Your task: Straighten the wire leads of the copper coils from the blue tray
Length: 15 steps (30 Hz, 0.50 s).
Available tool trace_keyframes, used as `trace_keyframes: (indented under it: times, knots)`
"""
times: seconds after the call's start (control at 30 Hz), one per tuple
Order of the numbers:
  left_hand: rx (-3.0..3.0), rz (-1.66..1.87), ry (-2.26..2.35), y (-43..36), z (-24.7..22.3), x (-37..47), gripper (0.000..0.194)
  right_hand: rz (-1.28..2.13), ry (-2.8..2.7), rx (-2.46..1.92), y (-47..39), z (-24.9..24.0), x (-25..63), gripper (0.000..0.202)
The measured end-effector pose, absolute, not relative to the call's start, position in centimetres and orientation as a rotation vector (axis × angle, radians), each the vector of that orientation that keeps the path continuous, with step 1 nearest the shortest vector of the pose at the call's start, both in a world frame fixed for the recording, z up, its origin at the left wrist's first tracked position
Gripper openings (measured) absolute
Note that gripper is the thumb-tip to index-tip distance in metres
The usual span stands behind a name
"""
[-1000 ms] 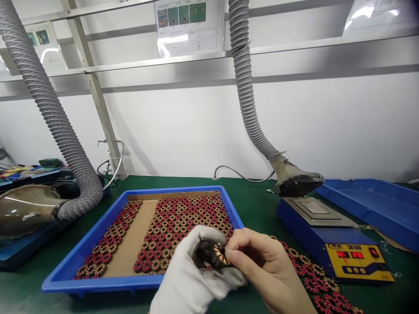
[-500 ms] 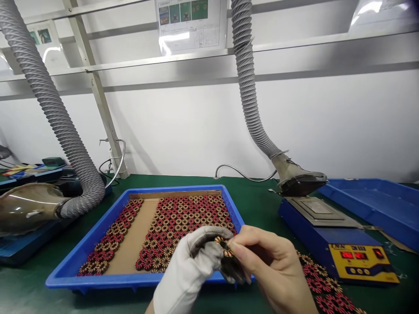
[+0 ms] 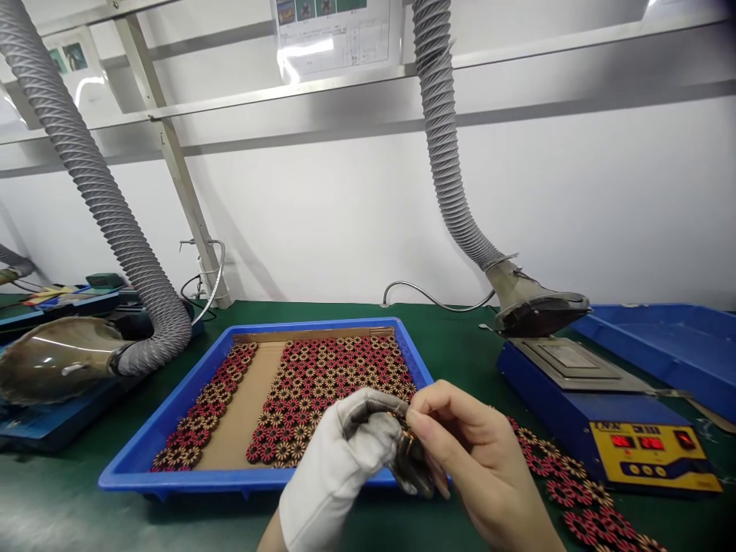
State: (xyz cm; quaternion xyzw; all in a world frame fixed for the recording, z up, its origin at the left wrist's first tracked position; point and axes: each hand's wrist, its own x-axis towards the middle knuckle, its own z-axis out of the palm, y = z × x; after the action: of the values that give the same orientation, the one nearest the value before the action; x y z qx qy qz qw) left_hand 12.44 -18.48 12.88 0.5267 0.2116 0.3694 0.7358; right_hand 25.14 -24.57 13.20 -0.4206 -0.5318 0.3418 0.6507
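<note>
"Well, we see a blue tray [image 3: 195, 481] at seven o'clock, a second blue tray [image 3: 667, 337] at three."
"What fills our first?"
"Cardboard [image 3: 238, 414], under red and tan rings [image 3: 333, 376]. At six, our gloved left hand [image 3: 353, 452] curls its fingers round one half-hidden ring [image 3: 405, 431]; our right hand [image 3: 477, 452] has thumb and forefinger pressed together at its edge."

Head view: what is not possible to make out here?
In the head view:
- Held piece: mostly hidden by left hand and right hand.
- Wall sheet: top cut off by the picture edge, print too small.
- Rings beside the blue machine: cut off by bottom edge.
</note>
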Motion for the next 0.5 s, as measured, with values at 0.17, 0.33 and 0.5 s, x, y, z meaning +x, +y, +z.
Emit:
trace_keyframes:
  times: [0.17,0.33,0.5]
  knots:
    - [1.129,0.813,0.461,-18.48,12.67,12.58,0.038,0.747,-1.119,-0.946,-24.61,13.5,24.37,0.036]
    - [1.107,0.803,0.412,-18.32,12.73,12.74,0.039,0.729,-0.991,-0.956,-24.45,13.34,24.31,0.032]
    - [1.064,0.753,0.286,-18.47,13.3,12.62,0.042,0.615,-1.072,-0.959,-24.27,12.9,24.81,0.021]
